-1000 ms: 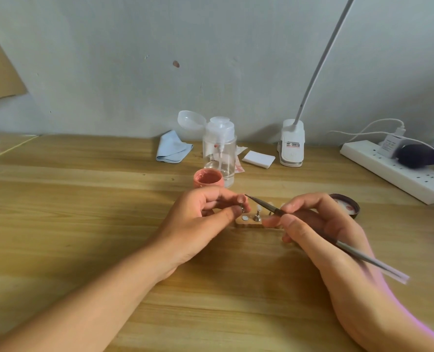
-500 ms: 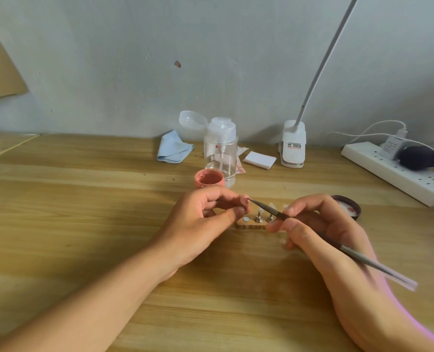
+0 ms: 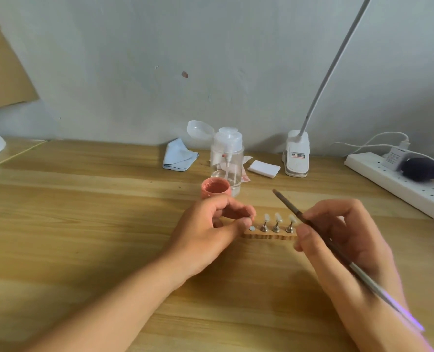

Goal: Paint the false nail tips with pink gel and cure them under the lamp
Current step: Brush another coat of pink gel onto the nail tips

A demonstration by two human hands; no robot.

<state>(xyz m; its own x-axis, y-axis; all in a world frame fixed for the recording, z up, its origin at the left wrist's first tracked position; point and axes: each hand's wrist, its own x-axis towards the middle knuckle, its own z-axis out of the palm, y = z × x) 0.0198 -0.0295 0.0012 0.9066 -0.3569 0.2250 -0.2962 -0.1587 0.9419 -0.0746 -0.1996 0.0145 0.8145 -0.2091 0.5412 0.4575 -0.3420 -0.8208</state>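
Item: 3 white false nail tips [image 3: 276, 219] stood on metal pegs in a scalloped wooden strip [image 3: 269, 236] on the pale wooden counter [image 3: 84, 212], between both hands. Right hand [image 3: 337, 232]: grip pinched a slim grey brush [image 3: 287, 203], tip raised. Left hand [image 3: 205, 229]: grip curled, contents impossible to tell. Open pink gel pot [image 3: 215, 188] sat just behind.

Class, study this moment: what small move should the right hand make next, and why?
Probably dip the brush into the open pink gel jar. The right hand holds it raised above the table, tip aimed roughly towards the jar, and the three nail tips standing on the wooden holder look white and unpainted. What the left hand pinches is hidden.
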